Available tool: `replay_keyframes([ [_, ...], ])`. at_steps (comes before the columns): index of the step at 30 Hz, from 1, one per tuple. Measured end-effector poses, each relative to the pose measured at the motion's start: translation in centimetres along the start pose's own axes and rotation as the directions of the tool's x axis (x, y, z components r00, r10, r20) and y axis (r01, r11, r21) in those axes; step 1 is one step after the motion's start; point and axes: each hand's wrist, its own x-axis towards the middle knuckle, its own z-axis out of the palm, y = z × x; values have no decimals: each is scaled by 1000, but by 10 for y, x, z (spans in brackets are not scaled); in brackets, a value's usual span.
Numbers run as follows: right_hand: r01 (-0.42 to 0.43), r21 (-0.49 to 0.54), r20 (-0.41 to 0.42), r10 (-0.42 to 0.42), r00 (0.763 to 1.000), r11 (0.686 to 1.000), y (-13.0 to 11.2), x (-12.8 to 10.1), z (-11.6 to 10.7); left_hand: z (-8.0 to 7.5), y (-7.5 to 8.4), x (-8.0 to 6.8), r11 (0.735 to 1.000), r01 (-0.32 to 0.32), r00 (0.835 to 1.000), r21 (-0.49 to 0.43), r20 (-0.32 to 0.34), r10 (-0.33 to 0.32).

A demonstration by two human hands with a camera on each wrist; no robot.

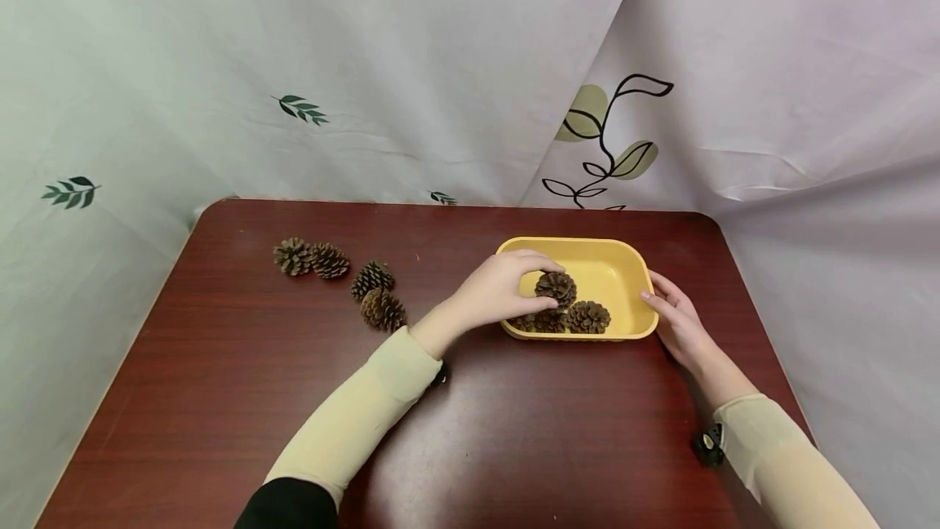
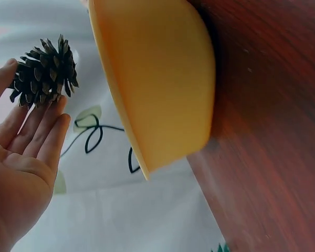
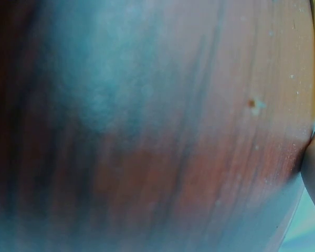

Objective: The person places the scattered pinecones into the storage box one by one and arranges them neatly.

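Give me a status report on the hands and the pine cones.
Left hand holds a cone over the tray. Right hand open against the tray's side. Two cones inside, four left on the table. Nothing blocking.

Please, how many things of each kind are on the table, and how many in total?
Pine cones: 7 (4 loose on the table, 2 lying in the tray, 1 at the left hand)
Yellow tray: 1
Total: 8
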Motion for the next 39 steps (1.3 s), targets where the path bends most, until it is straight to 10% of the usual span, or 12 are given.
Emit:
replay_keyframes([
  [18, -12, -17, 9, 12, 1000, 1000, 0, 0, -1, 32, 22, 68, 999, -38, 997, 13, 71, 37],
  [39, 37, -19, 66, -36, 997, 999, 1, 0, -3, 77, 31, 88, 1000, -18, 996, 9, 89, 17],
])
